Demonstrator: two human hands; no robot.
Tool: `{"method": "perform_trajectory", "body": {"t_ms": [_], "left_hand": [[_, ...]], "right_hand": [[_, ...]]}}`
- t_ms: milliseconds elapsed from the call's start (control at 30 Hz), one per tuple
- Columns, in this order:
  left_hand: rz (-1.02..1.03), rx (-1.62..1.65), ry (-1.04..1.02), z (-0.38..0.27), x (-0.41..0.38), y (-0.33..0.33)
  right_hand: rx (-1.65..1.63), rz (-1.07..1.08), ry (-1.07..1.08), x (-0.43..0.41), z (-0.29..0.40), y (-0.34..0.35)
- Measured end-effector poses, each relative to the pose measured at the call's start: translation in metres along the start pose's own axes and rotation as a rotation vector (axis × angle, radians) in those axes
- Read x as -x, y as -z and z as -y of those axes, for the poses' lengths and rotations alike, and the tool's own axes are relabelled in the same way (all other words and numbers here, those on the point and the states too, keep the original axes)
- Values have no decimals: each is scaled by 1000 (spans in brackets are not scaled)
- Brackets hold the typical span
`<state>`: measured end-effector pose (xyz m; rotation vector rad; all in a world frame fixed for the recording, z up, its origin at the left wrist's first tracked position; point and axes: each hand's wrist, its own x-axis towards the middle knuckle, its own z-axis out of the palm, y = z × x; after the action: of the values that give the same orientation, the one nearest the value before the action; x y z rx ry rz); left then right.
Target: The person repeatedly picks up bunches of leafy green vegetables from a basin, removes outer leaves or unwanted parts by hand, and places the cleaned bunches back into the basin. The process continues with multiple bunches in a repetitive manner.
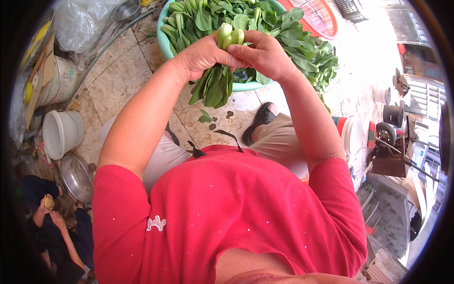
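Both my hands meet around a small bunch of bok choy (224, 37), its pale stem ends up and its dark leaves hanging down. My left hand (264, 53) grips the stems from the right, the thumb across their front. From the other side my right hand (209, 55) is closed on the same bunch. Just beyond them stands a turquoise plastic basin (164, 42) heaped with bok choy (204, 19). More leafy bok choy (319, 67) spills over its right side. Something small and blue-dark shows behind the hands, too hidden to name.
A red plastic basket (328, 25) lies behind the basin. At left are a white bucket (64, 133), a metal bowl (76, 177) and a hose (103, 53). Another person's hands (53, 213) hold a yellowish round item at lower left. A wheeled cart (390, 156) stands right.
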<state>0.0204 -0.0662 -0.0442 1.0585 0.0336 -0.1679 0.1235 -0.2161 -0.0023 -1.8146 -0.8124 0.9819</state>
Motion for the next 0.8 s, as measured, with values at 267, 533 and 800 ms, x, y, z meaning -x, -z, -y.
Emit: {"method": "perform_trajectory", "body": {"t_ms": [267, 533, 800], "left_hand": [[-105, -61, 41, 2, 3, -3], [13, -39, 107, 4, 9, -20], [-80, -24, 172, 7, 17, -23]], "right_hand": [[481, -190, 382, -4, 0, 3], [446, -193, 501, -8, 3, -13], [333, -319, 423, -5, 2, -11]]}}
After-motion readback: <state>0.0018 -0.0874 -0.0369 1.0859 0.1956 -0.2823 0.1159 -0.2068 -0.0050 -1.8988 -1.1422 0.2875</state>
